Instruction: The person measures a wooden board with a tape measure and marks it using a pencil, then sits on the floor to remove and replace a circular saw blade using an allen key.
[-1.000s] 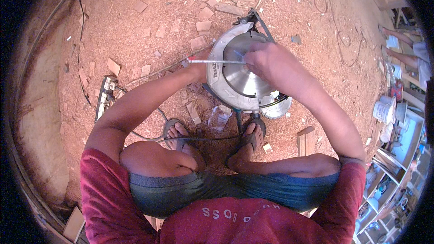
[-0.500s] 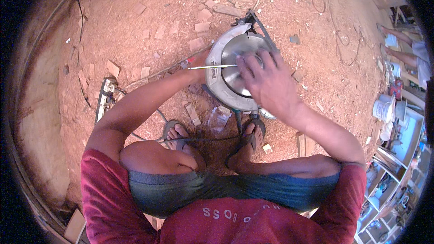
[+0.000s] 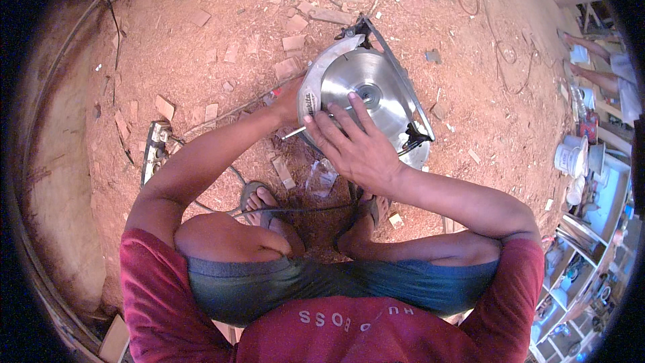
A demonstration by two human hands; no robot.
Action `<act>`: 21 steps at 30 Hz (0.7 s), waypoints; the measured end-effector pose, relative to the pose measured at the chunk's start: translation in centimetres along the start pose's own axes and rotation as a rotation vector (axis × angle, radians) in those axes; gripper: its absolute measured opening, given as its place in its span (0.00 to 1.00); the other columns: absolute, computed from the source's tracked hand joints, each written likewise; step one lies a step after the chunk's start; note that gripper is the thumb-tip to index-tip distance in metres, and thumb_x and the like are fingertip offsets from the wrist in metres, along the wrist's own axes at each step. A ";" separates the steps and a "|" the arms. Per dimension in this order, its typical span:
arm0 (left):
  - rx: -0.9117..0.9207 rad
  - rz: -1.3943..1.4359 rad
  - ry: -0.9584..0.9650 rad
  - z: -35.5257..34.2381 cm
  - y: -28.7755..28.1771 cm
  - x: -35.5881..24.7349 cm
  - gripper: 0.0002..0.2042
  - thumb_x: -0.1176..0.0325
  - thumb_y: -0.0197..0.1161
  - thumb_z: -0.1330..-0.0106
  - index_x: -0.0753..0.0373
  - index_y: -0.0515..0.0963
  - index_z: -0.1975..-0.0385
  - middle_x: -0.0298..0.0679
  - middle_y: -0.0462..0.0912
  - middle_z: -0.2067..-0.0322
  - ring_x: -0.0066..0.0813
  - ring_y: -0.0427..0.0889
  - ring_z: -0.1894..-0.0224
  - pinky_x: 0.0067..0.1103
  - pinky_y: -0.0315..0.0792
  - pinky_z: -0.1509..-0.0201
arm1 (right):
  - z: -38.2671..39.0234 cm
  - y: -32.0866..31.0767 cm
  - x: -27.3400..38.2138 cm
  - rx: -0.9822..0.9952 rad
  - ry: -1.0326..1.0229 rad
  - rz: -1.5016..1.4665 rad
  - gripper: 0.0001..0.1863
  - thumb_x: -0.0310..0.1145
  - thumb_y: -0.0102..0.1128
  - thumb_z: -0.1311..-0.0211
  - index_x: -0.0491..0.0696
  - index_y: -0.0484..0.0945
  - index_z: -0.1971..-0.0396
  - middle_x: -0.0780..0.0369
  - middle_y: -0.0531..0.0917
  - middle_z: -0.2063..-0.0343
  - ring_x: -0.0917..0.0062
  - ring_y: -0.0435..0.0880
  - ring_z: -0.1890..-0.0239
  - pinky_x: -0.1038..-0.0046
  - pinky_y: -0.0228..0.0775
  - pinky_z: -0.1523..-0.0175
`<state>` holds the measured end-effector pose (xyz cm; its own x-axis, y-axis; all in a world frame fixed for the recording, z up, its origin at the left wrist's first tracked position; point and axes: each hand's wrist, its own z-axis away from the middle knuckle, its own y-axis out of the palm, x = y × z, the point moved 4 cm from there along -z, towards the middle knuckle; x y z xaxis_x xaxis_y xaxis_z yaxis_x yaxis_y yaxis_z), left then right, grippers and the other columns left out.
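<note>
A circular saw point(image 3: 310, 97) is tilted over the floor in front of my feet, its round steel blade point(image 3: 390, 84) facing up. My left hand point(image 3: 293, 102) reaches behind the grey blade guard and grips the saw there; its fingers are hidden. Stretched and slightly spread, the fingers of my right hand point(image 3: 359, 151) lie over the lower left of the blade and guard, one fingertip near the centre bolt point(image 3: 367, 95). A thin metal rod, probably a hex key point(image 3: 293, 133), sticks out left from under those fingers; the rest is mostly covered.
Wood offcuts point(image 3: 293, 42) and sawdust cover the floor. A power strip point(image 3: 156, 148) lies left, and a dark cable point(image 3: 302, 210) crosses my feet. Right are white buckets point(image 3: 570, 160), a shelf of tools point(image 3: 571, 275) and another person's legs point(image 3: 594, 74).
My right hand has swung from the blade's centre down and left, and the rod's outer end has moved nearer to me. More of the blade and base plate shows.
</note>
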<state>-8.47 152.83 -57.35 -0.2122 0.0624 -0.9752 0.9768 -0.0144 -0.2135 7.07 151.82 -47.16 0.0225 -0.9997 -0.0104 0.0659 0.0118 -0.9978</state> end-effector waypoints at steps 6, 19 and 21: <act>-0.014 0.129 -0.194 0.8 -0.2 0.6 0.25 0.63 0.58 0.31 0.62 0.66 0.36 0.44 0.73 0.39 0.34 0.73 0.39 0.31 0.68 0.33 | -0.7 0.0 0.8 -0.102 -0.026 0.081 0.33 0.40 0.48 0.37 0.46 0.61 0.32 0.55 0.68 0.37 0.57 0.63 0.32 0.42 0.44 0.27; 0.036 0.235 -0.177 0.1 0.3 0.6 0.33 0.66 0.60 0.31 0.62 0.54 0.28 0.42 0.62 0.31 0.32 0.63 0.31 0.29 0.56 0.26 | -0.6 1.0 0.7 -0.151 -0.067 -0.047 0.28 0.40 0.51 0.40 0.49 0.70 0.40 0.61 0.74 0.46 0.68 0.70 0.39 0.47 0.50 0.29; 0.061 0.182 -0.199 0.0 0.2 0.4 0.34 0.67 0.61 0.32 0.61 0.54 0.28 0.42 0.62 0.31 0.32 0.64 0.31 0.29 0.56 0.26 | -0.5 1.2 0.7 -0.142 -0.071 -0.059 0.27 0.40 0.51 0.40 0.51 0.71 0.40 0.62 0.74 0.46 0.68 0.70 0.39 0.47 0.51 0.30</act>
<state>-8.37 152.81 -57.74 -0.0400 -0.1442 -0.9887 0.9972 -0.0682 -0.0304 6.71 151.10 -48.43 0.0931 -0.9945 0.0485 -0.0728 -0.0553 -0.9958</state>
